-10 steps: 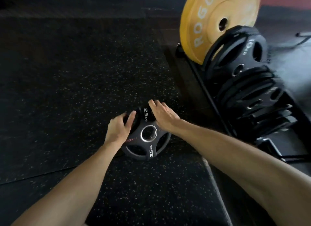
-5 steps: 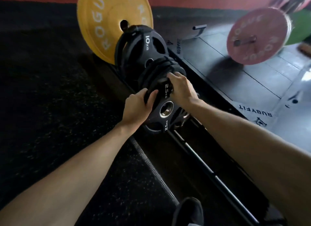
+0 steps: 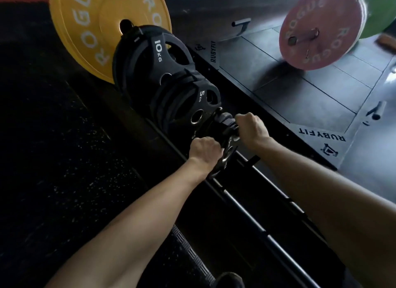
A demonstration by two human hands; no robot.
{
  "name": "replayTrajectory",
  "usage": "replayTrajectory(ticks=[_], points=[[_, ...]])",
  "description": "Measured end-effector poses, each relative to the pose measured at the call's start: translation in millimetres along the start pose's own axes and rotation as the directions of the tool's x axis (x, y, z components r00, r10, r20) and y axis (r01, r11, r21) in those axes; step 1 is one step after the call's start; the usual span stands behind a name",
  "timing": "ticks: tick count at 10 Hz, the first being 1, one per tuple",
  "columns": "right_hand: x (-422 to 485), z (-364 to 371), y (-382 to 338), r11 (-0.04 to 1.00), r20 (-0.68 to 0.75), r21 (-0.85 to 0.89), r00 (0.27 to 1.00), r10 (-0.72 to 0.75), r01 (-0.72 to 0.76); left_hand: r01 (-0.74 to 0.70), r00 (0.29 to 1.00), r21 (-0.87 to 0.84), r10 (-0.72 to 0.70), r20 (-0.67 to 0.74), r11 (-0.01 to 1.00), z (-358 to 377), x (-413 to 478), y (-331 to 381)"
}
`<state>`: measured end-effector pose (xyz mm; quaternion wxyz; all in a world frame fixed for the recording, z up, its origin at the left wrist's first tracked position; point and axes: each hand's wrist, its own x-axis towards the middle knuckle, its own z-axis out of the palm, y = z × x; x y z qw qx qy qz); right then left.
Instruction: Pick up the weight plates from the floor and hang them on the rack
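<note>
Small black plate (image 3: 227, 150) is sitting edge-up between both hands, right over the low floor rack (image 3: 246, 204), just in front of the row of plates already parked there. It's tilted a bit, and I can make out its metal centre ring and some white lettering, but the numbers are too squashed to read from this angle. Left hand (image 3: 204, 151) is curling tight around the near-left rim, knuckles up. Right hand (image 3: 251, 128) is closing in a fist over the top-right edge, so both are fully wrapped on the plate, no open fingers showing.

Directly behind it, the black 5 kg plates (image 3: 192, 105) are standing on edge in the rack, packed one against the next. Behind those the bigger 10 kg plates (image 3: 150, 58) are lining up, and at the far end the yellow Rogue bumper (image 3: 85, 26) is leaning at the back of the row.

Rack's dark rails are running diagonally toward the camera, under both forearms. Off to the left, black speckled rubber flooring (image 3: 53, 159) is covering everything. To the right, a grey platform (image 3: 300, 84) with RUBYFIT printed on it is lying beside the rack, and a pink Rogue plate (image 3: 321, 28) is standing on it, well apart from the hands, with a bit of green plate (image 3: 381, 11) peeking out behind.
</note>
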<state>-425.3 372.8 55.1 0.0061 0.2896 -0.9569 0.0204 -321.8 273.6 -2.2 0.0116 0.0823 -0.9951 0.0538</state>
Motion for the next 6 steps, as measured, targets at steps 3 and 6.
replayTrajectory(ticks=[3,6], points=[[30.2,12.1,15.3,0.997,0.179,-0.052,0.981,0.072,-0.064,0.010,1.000,-0.071,-0.011,-0.019,0.997,5.1,25.6,7.6],[38.7,-24.8,-50.5,0.926,0.019,0.322,0.976,-0.215,0.197,0.059,0.996,-0.844,-0.090,0.013,0.534,-88.2,31.3,-86.6]])
